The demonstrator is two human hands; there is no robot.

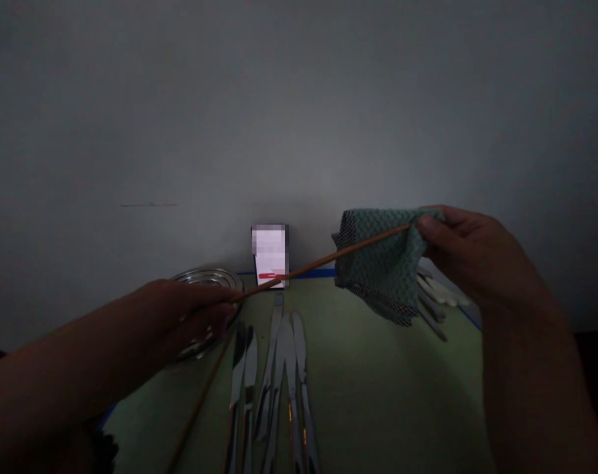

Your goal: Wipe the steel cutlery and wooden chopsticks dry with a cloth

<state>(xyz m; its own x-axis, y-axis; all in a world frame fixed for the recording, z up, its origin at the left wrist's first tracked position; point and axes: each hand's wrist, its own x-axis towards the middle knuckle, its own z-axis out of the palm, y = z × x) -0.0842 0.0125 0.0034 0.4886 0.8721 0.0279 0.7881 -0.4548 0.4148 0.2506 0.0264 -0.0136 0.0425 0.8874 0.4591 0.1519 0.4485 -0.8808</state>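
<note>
A thin wooden chopstick [323,261] stretches between my two hands, above the table and slanting up to the right. My left hand [195,313] is closed on its lower left end. At the other end my right hand [460,243] pinches a green checked cloth [382,257] against the chopstick, thumb in front. The cloth hangs down behind the stick, its dark patterned border at the left and bottom. Another chopstick [203,405] lies slanting on the table below my left hand. Several table knives [279,388] lie side by side in the middle.
A round shiny metal dish [210,276] sits behind my left hand, partly hidden. A lit phone [269,253] leans on the grey wall [299,118]. Several pieces of cutlery [434,306] lie at the right, partly behind the cloth. The green tabletop [378,395] has a blue edge.
</note>
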